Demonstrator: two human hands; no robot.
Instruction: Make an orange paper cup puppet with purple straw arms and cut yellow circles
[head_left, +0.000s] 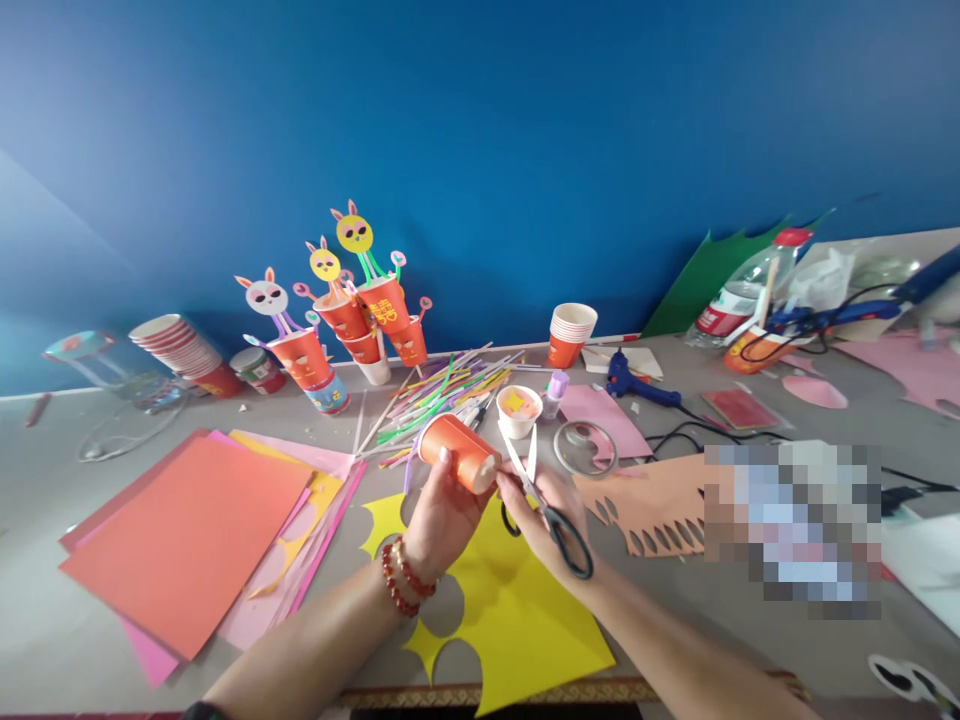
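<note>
My left hand (439, 515) is closed round an orange paper cup (457, 452), held on its side above the table with its base turned to the right. My right hand (544, 515) grips black-handled scissors (551, 505). The scissors' blades are open and point up beside the cup's base. A yellow sheet (517, 610) with scalloped cut-outs lies on the table beneath both hands. A red bead bracelet sits on my left wrist.
Stacked orange, pink and yellow sheets (187, 540) lie at the left. Behind them stand bunny-decorated cups (341, 310), a pile of straws (442, 390), stacked cups (570, 335), a blue glue gun (637, 385) with its cable, a small white cup (519, 410) and a tape ring (585, 447).
</note>
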